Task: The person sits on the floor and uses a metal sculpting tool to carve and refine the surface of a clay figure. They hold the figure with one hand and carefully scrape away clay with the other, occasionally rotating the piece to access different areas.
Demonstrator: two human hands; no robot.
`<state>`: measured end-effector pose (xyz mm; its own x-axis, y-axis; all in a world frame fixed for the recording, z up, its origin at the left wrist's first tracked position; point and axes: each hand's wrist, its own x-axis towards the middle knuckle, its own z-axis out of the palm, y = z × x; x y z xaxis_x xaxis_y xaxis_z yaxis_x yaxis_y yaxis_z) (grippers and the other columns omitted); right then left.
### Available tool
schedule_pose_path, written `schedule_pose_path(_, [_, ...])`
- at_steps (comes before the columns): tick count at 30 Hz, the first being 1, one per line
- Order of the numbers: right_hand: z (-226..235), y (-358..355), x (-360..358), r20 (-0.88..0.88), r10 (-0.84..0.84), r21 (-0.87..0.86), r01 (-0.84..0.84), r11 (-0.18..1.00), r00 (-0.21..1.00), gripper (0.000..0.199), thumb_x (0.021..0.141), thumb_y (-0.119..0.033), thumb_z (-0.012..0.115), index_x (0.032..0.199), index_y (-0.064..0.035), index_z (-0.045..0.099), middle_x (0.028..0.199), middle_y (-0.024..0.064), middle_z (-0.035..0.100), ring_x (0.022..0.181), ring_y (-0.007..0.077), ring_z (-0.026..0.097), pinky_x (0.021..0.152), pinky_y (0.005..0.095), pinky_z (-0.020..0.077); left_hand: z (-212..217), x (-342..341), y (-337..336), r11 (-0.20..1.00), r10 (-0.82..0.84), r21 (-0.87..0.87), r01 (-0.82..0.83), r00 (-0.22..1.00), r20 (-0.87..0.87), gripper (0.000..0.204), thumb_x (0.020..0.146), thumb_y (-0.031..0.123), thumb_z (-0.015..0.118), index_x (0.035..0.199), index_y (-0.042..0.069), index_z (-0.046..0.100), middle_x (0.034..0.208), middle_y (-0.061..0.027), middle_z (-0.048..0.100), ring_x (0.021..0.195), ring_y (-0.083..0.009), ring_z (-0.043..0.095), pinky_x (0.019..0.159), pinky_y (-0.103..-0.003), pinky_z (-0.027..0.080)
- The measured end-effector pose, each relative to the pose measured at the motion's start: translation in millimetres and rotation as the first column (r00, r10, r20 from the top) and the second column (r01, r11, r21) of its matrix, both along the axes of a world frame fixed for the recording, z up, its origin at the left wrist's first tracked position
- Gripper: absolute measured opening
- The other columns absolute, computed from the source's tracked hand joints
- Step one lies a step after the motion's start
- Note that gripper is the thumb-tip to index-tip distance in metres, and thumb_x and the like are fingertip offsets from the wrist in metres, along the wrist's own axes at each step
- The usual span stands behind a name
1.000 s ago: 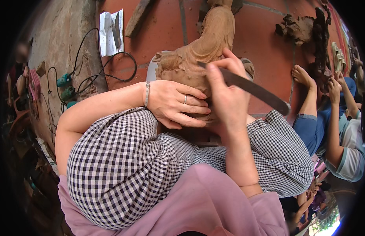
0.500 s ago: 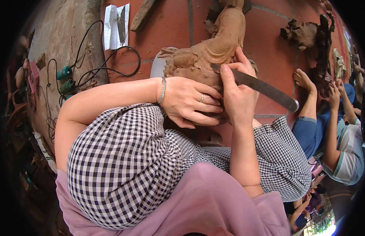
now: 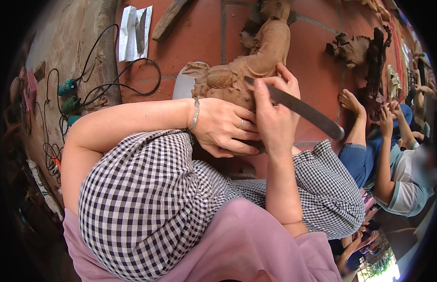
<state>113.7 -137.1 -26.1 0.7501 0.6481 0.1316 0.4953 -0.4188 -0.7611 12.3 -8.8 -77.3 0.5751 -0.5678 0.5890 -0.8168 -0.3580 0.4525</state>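
A reddish-brown carved wooden figure [image 3: 269, 43] lies in front of me, its head toward the far side and its broad, rough part near my hands. Bent over the near part of the carving is my left hand [image 3: 228, 127], wearing a ring and bracelet; its fingertips are partly hidden behind my right hand. My right hand [image 3: 277, 113] grips a long, dark, flat metal blade [image 3: 308, 111] between thumb and fingers. The blade's narrow tip is at the carving's surface, and its rounded end sticks out to the right. My right fingertips lie along the figure's side.
Black cables [image 3: 152, 90] and green power tools [image 3: 67, 87] lie at left. A white paper packet [image 3: 128, 35] with a blade on it and a wooden stick [image 3: 169, 19] lie on the tiles. Right are a gnarled wood piece [image 3: 352, 50] and a seated person [image 3: 399, 176].
The whole view has shifted slightly, and more of the figure's head shows at the top. Both hands keep nearly the same grip and place on the carving.
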Motion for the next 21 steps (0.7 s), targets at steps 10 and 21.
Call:
schedule_pose_path(10, [1, 1, 0, -0.017, 0.005, -0.05, -0.006, 0.999, 1.0, 0.015, 0.09, -0.013, 0.068, 0.088, 0.002, 0.07, 0.134, 0.022, 0.062, 0.121, 0.0361, 0.059, 0.104, 0.045, 0.0441, -2, -2, 1, 1.0, 0.014, -0.012, -0.014, 1.0, 0.018, 0.044, 0.082, 0.028, 0.069, 0.12, 0.004, 0.067, 0.113, -0.0172, 0.07, 0.107, -0.0303, 0.068, 0.108, -0.047, 0.047])
schedule_pose_path(21, [2, -11, 16, -0.204, 0.055, 0.002, -0.056, 0.998, 0.977, 0.016, 0.088, -0.016, 0.071, 0.091, -0.0002, 0.072, 0.131, 0.0212, 0.061, 0.121, 0.0373, 0.057, 0.103, 0.0446, 0.045, 0, -1, -1, 0.998, 0.028, -0.049, -0.026, 0.999, 0.042, 0.041, 0.082, 0.025, 0.068, 0.118, 0.004, 0.067, 0.111, -0.017, 0.071, 0.105, -0.0293, 0.069, 0.107, -0.046, 0.048])
